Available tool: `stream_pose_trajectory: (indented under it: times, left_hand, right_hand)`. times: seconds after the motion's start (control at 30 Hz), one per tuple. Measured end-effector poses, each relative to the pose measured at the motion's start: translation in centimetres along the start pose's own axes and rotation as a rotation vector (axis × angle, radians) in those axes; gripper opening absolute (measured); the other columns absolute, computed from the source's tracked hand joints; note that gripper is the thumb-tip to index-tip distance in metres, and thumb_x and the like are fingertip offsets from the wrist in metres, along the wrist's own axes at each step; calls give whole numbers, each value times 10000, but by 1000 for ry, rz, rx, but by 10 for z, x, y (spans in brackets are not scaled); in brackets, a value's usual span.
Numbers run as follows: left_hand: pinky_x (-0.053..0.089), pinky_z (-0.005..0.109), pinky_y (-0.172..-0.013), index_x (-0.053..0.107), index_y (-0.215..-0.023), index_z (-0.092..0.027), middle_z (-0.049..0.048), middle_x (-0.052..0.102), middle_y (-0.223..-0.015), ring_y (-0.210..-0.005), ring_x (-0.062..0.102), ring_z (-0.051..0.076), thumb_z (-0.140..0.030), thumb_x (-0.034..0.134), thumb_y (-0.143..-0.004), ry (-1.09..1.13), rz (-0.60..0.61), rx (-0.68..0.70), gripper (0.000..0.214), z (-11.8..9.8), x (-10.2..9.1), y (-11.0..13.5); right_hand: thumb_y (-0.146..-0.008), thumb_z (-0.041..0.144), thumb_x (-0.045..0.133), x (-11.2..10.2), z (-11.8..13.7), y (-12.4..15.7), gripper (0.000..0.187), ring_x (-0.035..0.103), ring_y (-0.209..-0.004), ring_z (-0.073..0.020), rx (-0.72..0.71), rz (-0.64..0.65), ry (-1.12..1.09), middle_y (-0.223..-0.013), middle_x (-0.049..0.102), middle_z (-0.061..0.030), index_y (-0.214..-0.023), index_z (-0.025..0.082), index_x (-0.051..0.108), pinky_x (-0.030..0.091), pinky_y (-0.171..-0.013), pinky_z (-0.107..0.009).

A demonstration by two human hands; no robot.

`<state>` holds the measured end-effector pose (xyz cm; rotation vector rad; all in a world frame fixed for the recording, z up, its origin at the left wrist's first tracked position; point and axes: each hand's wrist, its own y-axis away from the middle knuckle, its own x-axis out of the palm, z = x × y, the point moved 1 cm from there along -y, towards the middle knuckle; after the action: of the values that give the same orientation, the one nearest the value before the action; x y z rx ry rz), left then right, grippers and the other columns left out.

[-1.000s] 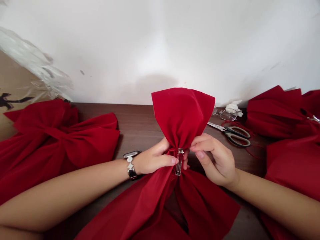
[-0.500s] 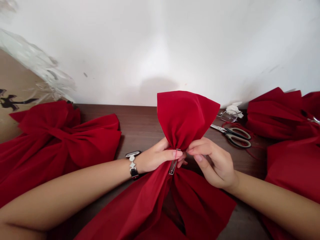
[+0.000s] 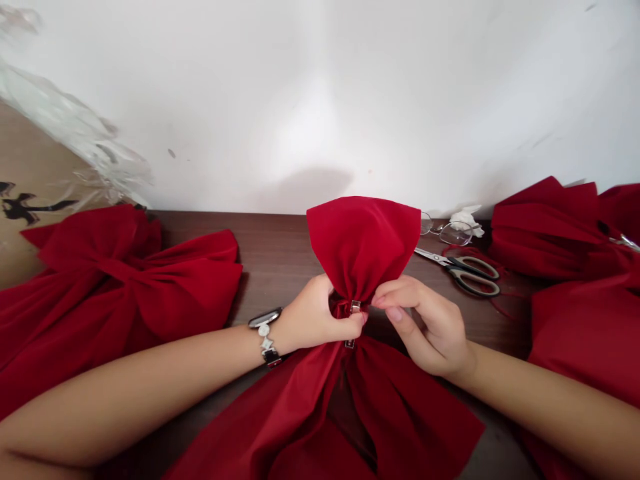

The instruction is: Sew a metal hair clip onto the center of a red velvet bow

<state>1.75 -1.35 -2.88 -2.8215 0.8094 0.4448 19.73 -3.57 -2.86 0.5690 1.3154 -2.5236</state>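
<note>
At the frame's centre, my left grip (image 3: 317,320) pinches the red bow (image 3: 365,243) by its gathered waist, thumb over the metal clip (image 3: 355,307), where I'd press evenly to steady both while my right grip (image 3: 430,327) (holding what, I can't tell) curls just beside.

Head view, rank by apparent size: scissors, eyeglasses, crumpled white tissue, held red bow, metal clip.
1. Held red bow
2. Scissors
3. Eyeglasses
4. Crumpled white tissue

Metal clip: unranked; the left hand covers its middle. Its visible bits look smallest.
</note>
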Motion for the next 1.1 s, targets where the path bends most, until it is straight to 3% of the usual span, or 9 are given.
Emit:
stream_pose_trajectory:
  times: [0.13, 0.37, 0.5, 0.6, 0.8, 0.87, 0.97, 1.1]
  left_hand:
    - [444, 224, -622, 543, -819, -142, -15, 567, -739, -664, 527, 116, -139, 575, -709, -18, 15, -10, 114, 1, 0, -1]
    - [510, 271, -738, 538, -969, -152, 16, 683, -824, -793, 659, 167, -91, 557, -752, 154, 147, 44, 226, 4, -2, -3]
    - [518, 303, -776, 516, -1036, -143, 42, 694, -860, -838, 670, 190, -148, 585, -787, 212, 141, 28, 259, 6, -2, -3]
    - [509, 313, -830, 516, -1053, -141, 79, 685, -1026, -945, 650, 210, -154, 625, -754, 215, 104, 25, 318, 9, -3, -3]
    - [413, 361, -1009, 501, -1151, -149, 112, 597, -1262, -1184, 545, 255, -173, 746, -676, 316, 173, 37, 535, 14, -11, -5]
    - [399, 350, -1012, 540, -1127, -145, 91, 615, -1241, -1173, 547, 250, -178, 732, -671, 427, 194, 20, 496, 14, -13, -7]
    - [435, 323, -930, 619, -1010, -143, 40, 696, -1046, -1016, 614, 225, -236, 677, -697, 641, 145, -109, 331, 14, -15, -9]
    - [472, 275, -761, 653, -799, -141, -2, 696, -763, -748, 619, 167, -325, 693, -735, 653, 70, -250, 199, 13, -13, -10]
  right_hand:
    - [-861, 4, 479, 0, -3, 4, 192, 606, -835, -128, 71, -18, -44, -876, 624, -63, -964, 146, 558, 509, -749, -260]
    - [-883, 21, 477, 0, -7, 3, 178, 605, -831, -111, 144, -29, -77, -895, 623, -58, -978, 150, 554, 502, -762, -250]
    - [-844, 5, 478, -4, -3, -3, 190, 617, -893, -142, -8, -8, -30, -947, 647, -90, -949, 142, 558, 513, -798, -292]
    - [-821, 15, 484, -4, 3, -7, 179, 626, -929, -171, -168, 98, -24, -987, 673, -120, -930, 126, 572, 529, -831, -329]
    - [-844, 38, 472, -3, 3, -10, 159, 629, -962, -187, -167, 165, -38, -957, 695, -120, -913, 128, 583, 549, -854, -359]
    - [-840, 26, 468, -4, 4, -10, 172, 635, -949, -184, -170, 156, -24, -934, 697, -123, -924, 125, 580, 556, -841, -351]
    - [-832, 15, 465, -5, 5, -10, 196, 639, -940, -181, -173, 151, 1, -932, 698, -123, -945, 129, 579, 565, -828, -347]
    - [-822, 5, 461, -5, 7, -10, 197, 645, -927, -177, -188, 158, -5, -916, 700, -132, -933, 110, 586, 567, -844, -341]
